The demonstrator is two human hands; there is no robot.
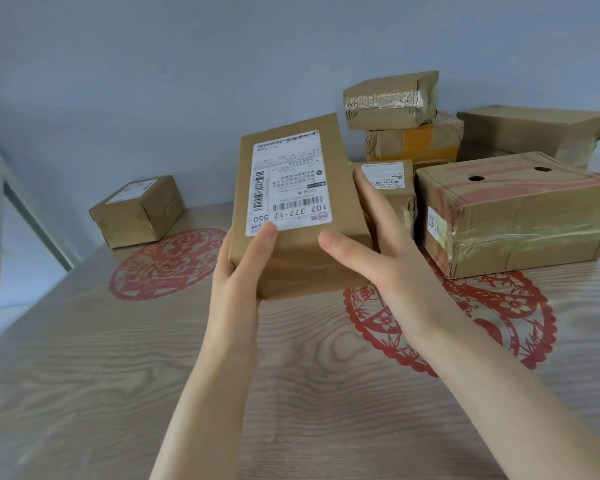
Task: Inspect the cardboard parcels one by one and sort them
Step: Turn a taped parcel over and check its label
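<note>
I hold a flat cardboard parcel (302, 251) with a white shipping label above the middle of the table, label side facing me. My left hand (246, 261) grips its near left corner, thumb on the label's lower edge. My right hand (371, 244) holds the right side, thumb on the front face, fingers round the far edge. Just behind the held parcel sits a small labelled parcel (392, 188), partly hidden by my right hand.
A small parcel (137, 213) stands alone at the far left of the wooden table (118, 393). At the right lie a large taped parcel (520, 216), a stack of two parcels (395, 105), and another parcel (534, 133) by the wall. Red paper-cut decorations (499, 320) lie on the table.
</note>
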